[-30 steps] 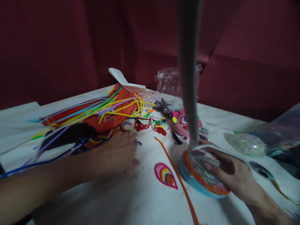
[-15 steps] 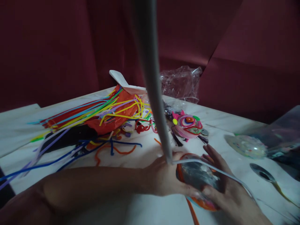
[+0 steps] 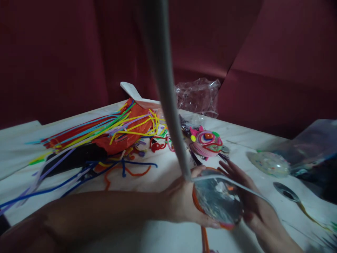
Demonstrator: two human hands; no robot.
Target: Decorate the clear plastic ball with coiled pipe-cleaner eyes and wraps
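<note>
My left hand (image 3: 184,200) is closed around a clear plastic ball (image 3: 219,195) trimmed with orange around its rim. Shiny reflections cover the side of the ball turned up to me. An orange strip (image 3: 204,239) hangs or lies just below it. At the ball's right side my right hand (image 3: 254,200) has its fingers stretched out and apart; whether its thumb touches the ball I cannot tell. Just beyond the hands sits a pink decorated ball (image 3: 207,143) with coiled trim, a button-like eye and dark tassels.
Pipe cleaners (image 3: 105,126) in many colours lie at the left over orange and black material. A crumpled clear bag (image 3: 198,96) stands at the back. To the right are a clear domed piece (image 3: 270,164) and a dark disc (image 3: 285,191). A grey pole (image 3: 168,88) crosses the view.
My right hand has eased off the ball to the right, its fingers straighter. The ball has turned in my left hand, showing more of its clear side. The view has shifted slightly.
</note>
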